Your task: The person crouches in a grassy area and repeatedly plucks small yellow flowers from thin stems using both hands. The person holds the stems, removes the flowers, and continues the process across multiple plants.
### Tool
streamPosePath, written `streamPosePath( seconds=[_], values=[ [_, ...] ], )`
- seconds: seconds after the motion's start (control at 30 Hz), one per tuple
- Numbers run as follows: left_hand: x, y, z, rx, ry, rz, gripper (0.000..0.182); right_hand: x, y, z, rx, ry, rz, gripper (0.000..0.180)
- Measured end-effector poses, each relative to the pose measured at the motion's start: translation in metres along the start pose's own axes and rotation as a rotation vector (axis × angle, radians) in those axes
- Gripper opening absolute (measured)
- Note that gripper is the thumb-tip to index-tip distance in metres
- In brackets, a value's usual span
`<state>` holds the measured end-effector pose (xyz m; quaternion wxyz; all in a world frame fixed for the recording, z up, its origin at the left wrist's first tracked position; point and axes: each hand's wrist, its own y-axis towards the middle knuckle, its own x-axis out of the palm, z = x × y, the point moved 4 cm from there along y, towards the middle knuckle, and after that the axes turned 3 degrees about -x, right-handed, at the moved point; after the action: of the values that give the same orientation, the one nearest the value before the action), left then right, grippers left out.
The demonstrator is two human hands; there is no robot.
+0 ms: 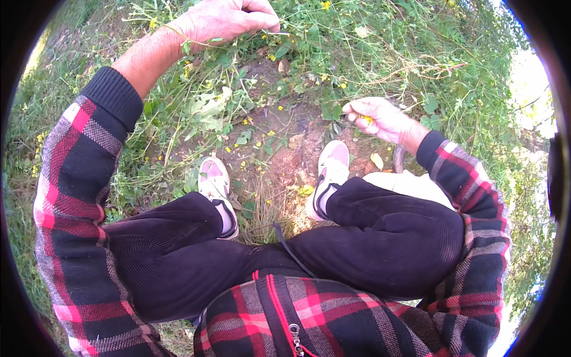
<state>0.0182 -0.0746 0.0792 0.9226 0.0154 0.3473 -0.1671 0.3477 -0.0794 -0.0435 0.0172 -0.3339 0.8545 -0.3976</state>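
Observation:
My left hand [227, 20] reaches out at the top of the view among green weed stems [243, 49], its fingers curled in. A thin pale sliver [280, 33] shows at its fingertips; whether it is gripped cannot be told. One stem crosses over the left wrist. Lower and to the right, my right hand [386, 122] is closed around small yellow flowers [367, 119], with thumb and forefinger pinched together just above the ground plants. Both hands are apart from each other.
My two pale shoes [214, 178] stand on bare soil [285, 156] scattered with fallen yellow petals. A white cloth or bag [410, 185] lies beside my right knee, a grey-brown curved object [399, 158] next to it. Tangled weeds [392, 49] with yellow blossoms surround the patch.

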Motion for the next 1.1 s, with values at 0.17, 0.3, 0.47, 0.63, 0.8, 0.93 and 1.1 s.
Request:
streamPosePath(
  seconds=[0.17,0.3,0.47,0.63,0.8,0.93,1.1],
  values=[
    [-0.007,-0.006,0.012,-0.034,0.039,0.024,0.024,0.005,0.024,0.010,0.001,0.166,0.015,0.054],
    [0.000,-0.004,0.007,0.004,-0.058,0.009,0.021,0.007,0.042,-0.002,0.022,0.169,0.043,0.053],
    [0.008,-0.001,0.005,0.038,-0.075,-0.066,0.021,0.016,0.047,-0.010,-0.083,0.062,0.005,0.031],
    [0.027,-0.018,0.031,0.077,1.061,-0.031,0.026,0.022,0.018,-0.025,-0.131,-0.024,-0.049,0.027],
    [0.061,-0.012,0.079,0.690,0.947,0.239,0.026,0.039,0.001,-0.047,-0.183,-0.254,-0.077,0.027],
    [0.085,0.012,0.075,0.578,0.482,-0.082,0.049,0.063,-0.012,-0.065,-0.219,-0.382,-0.160,0.031],
    [0.106,0.036,0.055,0.381,0.230,-0.491,0.070,0.079,-0.033,-0.084,-0.214,-0.607,-0.196,0.033]
  ],
)
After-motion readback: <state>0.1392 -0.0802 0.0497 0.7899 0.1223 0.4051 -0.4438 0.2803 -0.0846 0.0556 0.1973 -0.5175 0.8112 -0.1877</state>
